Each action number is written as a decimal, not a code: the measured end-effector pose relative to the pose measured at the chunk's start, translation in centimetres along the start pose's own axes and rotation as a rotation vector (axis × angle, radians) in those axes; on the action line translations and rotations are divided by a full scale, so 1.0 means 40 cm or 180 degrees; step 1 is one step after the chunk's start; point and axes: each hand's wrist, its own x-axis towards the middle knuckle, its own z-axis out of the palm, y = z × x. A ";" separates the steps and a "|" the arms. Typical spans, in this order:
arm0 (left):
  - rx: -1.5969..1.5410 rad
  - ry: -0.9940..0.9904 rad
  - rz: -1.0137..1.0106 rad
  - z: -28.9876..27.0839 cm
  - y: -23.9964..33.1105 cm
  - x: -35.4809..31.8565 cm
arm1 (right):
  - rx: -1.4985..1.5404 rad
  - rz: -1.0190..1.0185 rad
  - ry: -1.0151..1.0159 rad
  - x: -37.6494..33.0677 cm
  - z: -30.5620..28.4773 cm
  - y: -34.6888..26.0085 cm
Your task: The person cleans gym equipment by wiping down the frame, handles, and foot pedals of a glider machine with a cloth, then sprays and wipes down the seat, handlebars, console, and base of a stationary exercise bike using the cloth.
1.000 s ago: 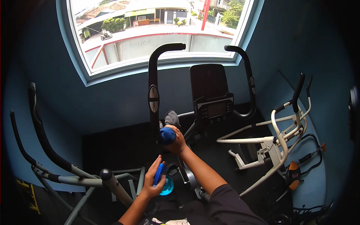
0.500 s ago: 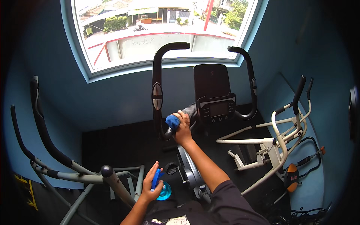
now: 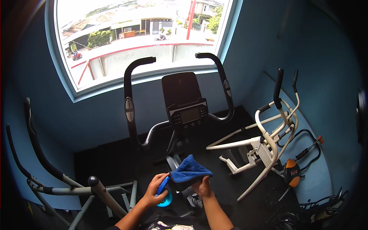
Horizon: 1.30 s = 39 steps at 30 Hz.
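Note:
My left hand is closed round the neck of a spray bottle with a blue trigger head and a turquoise body. To its right, my right hand grips a blue cloth from below, and the cloth hangs partly opened out over the fingers. The cloth's left corner meets my left fingertips; whether they pinch it I cannot tell. Beyond my hands stands an exercise bike with a black console and curved black handlebars. My hands and the cloth hide part of the bike's frame.
A grey machine with long padded arms stands at the left. On the right is a white-framed machine, with an orange and black device beside it. Black cables lie at the lower right. A window fills the far wall.
My right hand has come back from the bike's left handlebar toward me, bringing the cloth, which was bunched and is now spread. The view has shifted right. My left hand keeps the bottle.

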 end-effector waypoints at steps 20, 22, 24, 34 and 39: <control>-0.0031 0.0383 0.0020 -0.052 0.042 0.198 | -0.5342 -0.2585 -0.0002 0.464 0.104 -0.107; 0.0118 0.0337 0.0059 -0.072 0.023 0.211 | -0.5366 -0.2806 -0.0009 0.457 0.055 -0.134; -0.0014 0.0274 0.0033 -0.079 0.010 0.234 | -0.5807 -0.2839 0.0559 0.463 0.025 -0.165; -0.0028 0.0098 -0.0100 -0.078 -0.040 0.243 | -0.5374 -0.2639 0.0551 0.466 0.010 -0.083; -0.0303 0.0079 -0.0303 -0.075 -0.019 0.248 | -0.5911 -0.2639 0.0347 0.409 -0.016 -0.117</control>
